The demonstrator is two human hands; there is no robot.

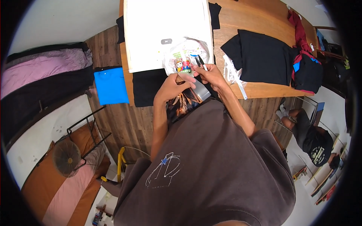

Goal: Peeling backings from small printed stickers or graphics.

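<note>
My left hand [172,89] is closed on the upper edge of a glossy film sheet [182,102] with a dark and orange picture, which hangs over the table's near edge against my shirt. My right hand [212,76] grips a small black two-pointed hand tool [201,61], its points apart and aimed away from me; whether it is snips or tweezers is unclear. Just beyond both hands, a clear film with a cartoon print [181,66] lies on the near end of a large white board [151,41]. Black cloth [149,88] shows beneath that board.
The wooden table [252,17] carries a folded black T-shirt [266,56], crumpled clear plastic [233,71] and dark red clothing [298,32] on the right. A folded blue shirt [111,86] is at the left. A fan [67,158] stands behind left; another person [315,137] sits at right.
</note>
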